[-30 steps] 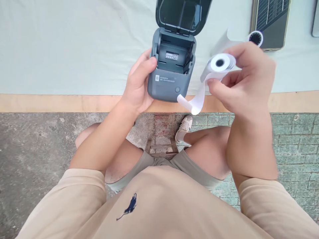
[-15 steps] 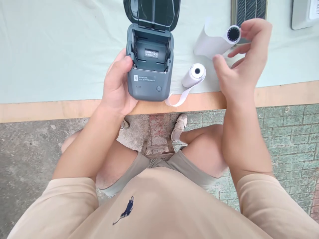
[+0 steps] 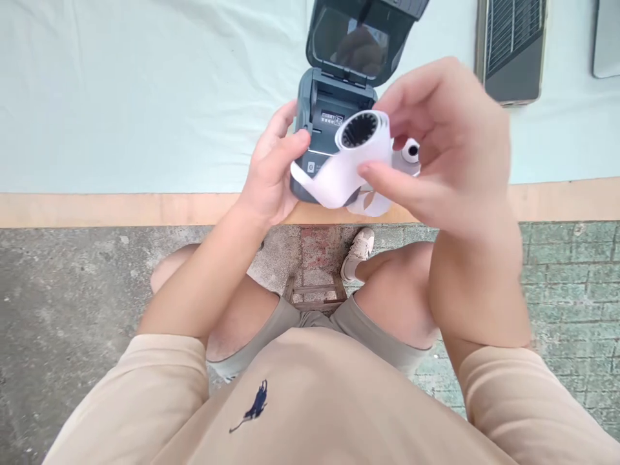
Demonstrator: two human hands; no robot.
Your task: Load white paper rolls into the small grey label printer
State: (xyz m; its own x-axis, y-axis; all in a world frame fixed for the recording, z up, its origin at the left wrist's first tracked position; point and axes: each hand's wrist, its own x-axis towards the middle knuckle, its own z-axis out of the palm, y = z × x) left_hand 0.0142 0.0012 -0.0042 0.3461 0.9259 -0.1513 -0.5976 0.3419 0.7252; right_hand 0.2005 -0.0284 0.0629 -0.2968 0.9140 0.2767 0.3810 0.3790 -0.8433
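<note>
My left hand [image 3: 274, 165] grips the left side of a small dark label printer [image 3: 306, 106] whose lid [image 3: 363, 42] stands raised. Inside, the part of the paper bay that shows has a small printed sticker. In front of the printer, my right hand [image 3: 450, 142] pinches a white paper roll [image 3: 339, 177] with a wide black core, its loose end curling left across the printer's front. This roll hides the right side of the bay. Behind it a smaller paper roll [image 3: 411, 152] with a narrow core lies on the table, partly covered by my fingers.
A pale cloth [image 3: 145, 97] covers the table, whose wooden front edge [image 3: 97, 210] runs across the view. At the back right lies a phone-like dark object [image 3: 516, 58]. A grey object [image 3: 608, 39] is cut off at the right edge.
My right hand has taken hold of the wide-cored roll, lifted it off the table and carried it left to the printer. The printer appears further right in the view and turned slightly.
</note>
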